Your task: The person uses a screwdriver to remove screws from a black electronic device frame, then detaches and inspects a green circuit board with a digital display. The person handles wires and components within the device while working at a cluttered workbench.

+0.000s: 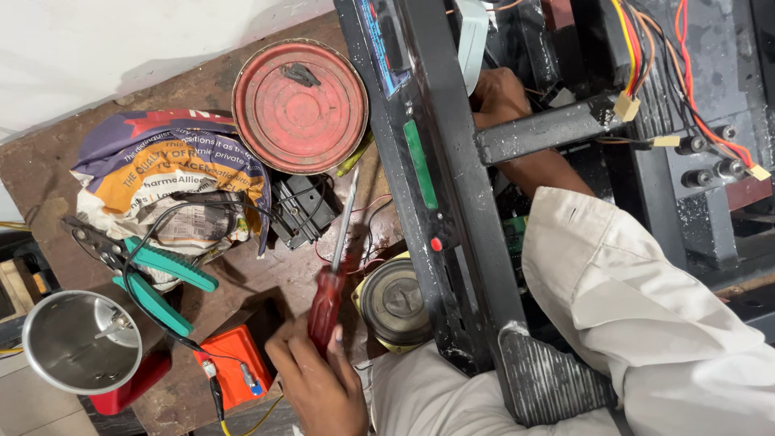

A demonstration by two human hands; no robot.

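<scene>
The left hand (323, 379) grips a red-handled screwdriver (333, 278), fingers wrapped around its handle, above the counter (48, 178). The right hand (496, 97) reaches inside the black machine frame (452, 202); its fingers are hidden.

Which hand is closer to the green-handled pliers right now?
Left. The left hand grips the red screwdriver just right of the green-handled pliers; the right hand is far off, inside the black machine frame.

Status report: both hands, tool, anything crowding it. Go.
Left hand gripping red-handled screwdriver, tip toward the red round lid. Right hand inside black metal frame. Wires and black part beside the shaft.
</scene>
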